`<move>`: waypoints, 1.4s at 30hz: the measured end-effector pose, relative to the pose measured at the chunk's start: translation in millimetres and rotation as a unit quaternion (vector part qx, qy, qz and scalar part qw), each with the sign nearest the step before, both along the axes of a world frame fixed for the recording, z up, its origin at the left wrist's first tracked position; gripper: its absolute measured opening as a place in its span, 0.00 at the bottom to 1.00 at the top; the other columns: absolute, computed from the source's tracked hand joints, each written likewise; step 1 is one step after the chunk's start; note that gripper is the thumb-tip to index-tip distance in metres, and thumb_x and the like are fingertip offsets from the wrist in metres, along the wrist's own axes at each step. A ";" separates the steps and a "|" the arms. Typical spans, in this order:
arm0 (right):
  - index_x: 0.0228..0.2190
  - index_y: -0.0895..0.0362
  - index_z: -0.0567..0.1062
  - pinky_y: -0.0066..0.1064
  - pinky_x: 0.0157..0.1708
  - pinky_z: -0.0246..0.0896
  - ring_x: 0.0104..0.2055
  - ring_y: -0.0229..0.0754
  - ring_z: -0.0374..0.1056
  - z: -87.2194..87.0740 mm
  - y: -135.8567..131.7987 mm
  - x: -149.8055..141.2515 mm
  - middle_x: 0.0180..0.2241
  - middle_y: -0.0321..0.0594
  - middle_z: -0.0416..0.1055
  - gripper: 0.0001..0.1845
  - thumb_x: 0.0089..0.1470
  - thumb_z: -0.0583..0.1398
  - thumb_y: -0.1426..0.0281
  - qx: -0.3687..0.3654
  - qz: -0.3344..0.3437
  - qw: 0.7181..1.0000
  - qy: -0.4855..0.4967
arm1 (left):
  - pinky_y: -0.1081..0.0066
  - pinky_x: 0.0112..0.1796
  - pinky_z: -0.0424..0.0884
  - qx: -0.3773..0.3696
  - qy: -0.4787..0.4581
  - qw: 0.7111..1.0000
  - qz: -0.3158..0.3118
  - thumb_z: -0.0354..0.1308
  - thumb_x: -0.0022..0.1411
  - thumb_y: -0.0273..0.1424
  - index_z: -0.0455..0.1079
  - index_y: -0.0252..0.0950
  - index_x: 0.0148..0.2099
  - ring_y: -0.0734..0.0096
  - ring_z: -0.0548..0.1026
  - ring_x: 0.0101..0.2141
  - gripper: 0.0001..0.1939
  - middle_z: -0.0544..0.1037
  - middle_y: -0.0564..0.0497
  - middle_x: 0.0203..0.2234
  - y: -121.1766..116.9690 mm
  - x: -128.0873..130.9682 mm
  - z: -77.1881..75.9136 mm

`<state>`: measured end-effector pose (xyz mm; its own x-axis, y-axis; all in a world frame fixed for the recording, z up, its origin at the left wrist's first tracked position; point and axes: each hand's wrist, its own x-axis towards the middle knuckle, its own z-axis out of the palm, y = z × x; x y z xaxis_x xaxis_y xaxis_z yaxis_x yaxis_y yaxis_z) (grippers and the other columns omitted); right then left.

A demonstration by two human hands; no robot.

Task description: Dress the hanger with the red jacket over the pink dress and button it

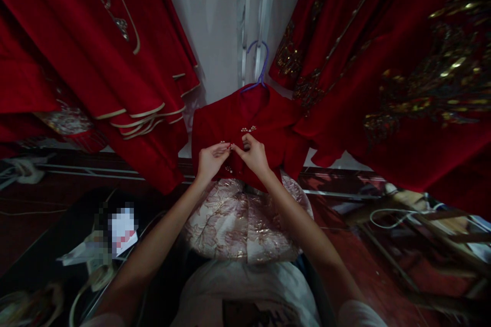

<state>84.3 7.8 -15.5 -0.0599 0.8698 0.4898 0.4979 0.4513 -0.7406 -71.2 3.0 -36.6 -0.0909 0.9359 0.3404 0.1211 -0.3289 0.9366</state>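
A small red jacket (215, 112) hangs in front of me on a blue hanger (263, 69). Down its front run ornate metallic fasteners, one of them a button clasp (248, 129) near the collar. My left hand (211, 161) and my right hand (254, 156) meet at a lower fastener (231, 147). Fingertips of both hands pinch at it from either side, nearly touching each other. Below the jacket spreads a pale, gold-patterned brocade skirt (230, 219), lying over my lap.
Red garments with cream piping (141, 76) hang at the left. More red clothes with gold sequin embroidery (441, 76) hang at the right. A dark table (46, 260) with papers and a cord stands at lower left. A wooden frame (399, 260) with clutter is at lower right.
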 end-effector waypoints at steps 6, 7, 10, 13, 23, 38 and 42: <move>0.32 0.53 0.66 0.28 0.33 0.62 0.30 0.39 0.69 1.4 -1.1 -3.6 0.29 0.35 0.71 0.10 0.52 0.59 0.61 0.006 -0.024 0.999 -0.021 | 0.60 0.44 0.75 0.001 -0.026 0.999 -0.020 0.64 0.51 0.35 0.77 0.34 0.41 0.65 0.79 0.35 0.15 0.81 0.45 0.37 2.7 -1.3 -8.7; 0.32 0.53 0.66 0.28 0.33 0.62 0.30 0.40 0.69 1.0 -1.4 -4.5 0.29 0.35 0.71 0.10 0.52 0.59 0.61 0.006 -0.025 0.999 -0.022 | 0.60 0.44 0.75 0.002 -0.032 0.999 -0.023 0.63 0.51 0.35 0.77 0.34 0.41 0.65 0.79 0.36 0.15 0.81 0.45 0.37 3.0 -2.1 -10.1; 0.32 0.53 0.66 0.28 0.33 0.62 0.30 0.40 0.69 0.9 -2.7 -6.7 0.29 0.36 0.71 0.09 0.52 0.58 0.62 0.006 -0.019 0.999 -0.030 | 0.60 0.45 0.75 0.007 -0.035 0.999 -0.027 0.62 0.52 0.36 0.77 0.34 0.40 0.65 0.79 0.35 0.14 0.81 0.45 0.37 3.8 -4.8 -11.2; 0.34 0.53 0.66 0.29 0.33 0.61 0.30 0.41 0.69 3.3 -5.0 -9.0 0.30 0.37 0.71 0.08 0.54 0.57 0.63 0.016 -0.031 0.998 -0.052 | 0.62 0.43 0.76 0.009 -0.003 1.000 -0.023 0.63 0.52 0.35 0.76 0.34 0.40 0.66 0.79 0.34 0.14 0.81 0.46 0.35 4.6 -6.8 -8.5; 0.41 0.55 0.65 0.29 0.32 0.64 0.32 0.40 0.70 -4.1 -24.9 20.6 0.31 0.38 0.72 0.15 0.54 0.59 0.62 -0.036 0.103 0.991 -0.072 | 0.71 0.35 0.74 0.048 0.048 0.997 0.040 0.62 0.54 0.38 0.72 0.36 0.39 0.70 0.78 0.33 0.13 0.79 0.48 0.32 -9.1 -0.5 -9.6; 0.43 0.57 0.64 0.33 0.41 0.65 0.40 0.41 0.67 -50.2 -55.0 50.6 0.40 0.45 0.67 0.15 0.53 0.58 0.70 -0.102 0.063 0.978 -0.173 | 0.57 0.45 0.69 0.008 0.337 0.941 0.040 0.57 0.50 0.22 0.64 0.34 0.39 0.58 0.71 0.42 0.12 0.70 0.44 0.36 -36.9 38.8 -60.5; 0.37 0.56 0.62 0.31 0.38 0.65 0.37 0.40 0.67 -69.4 -57.5 41.0 0.37 0.42 0.66 0.13 0.48 0.58 0.75 -0.099 0.106 0.977 -0.158 | 0.56 0.47 0.67 0.017 0.398 0.917 0.022 0.53 0.48 0.19 0.65 0.34 0.37 0.55 0.68 0.45 0.12 0.68 0.44 0.37 -42.5 42.0 -65.7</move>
<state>125.3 -49.6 -84.9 -0.3702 0.8968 0.2421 0.6260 0.4334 -0.6483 -29.1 -39.5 -102.4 0.1617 0.9245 0.3451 0.7751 -0.3354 0.5354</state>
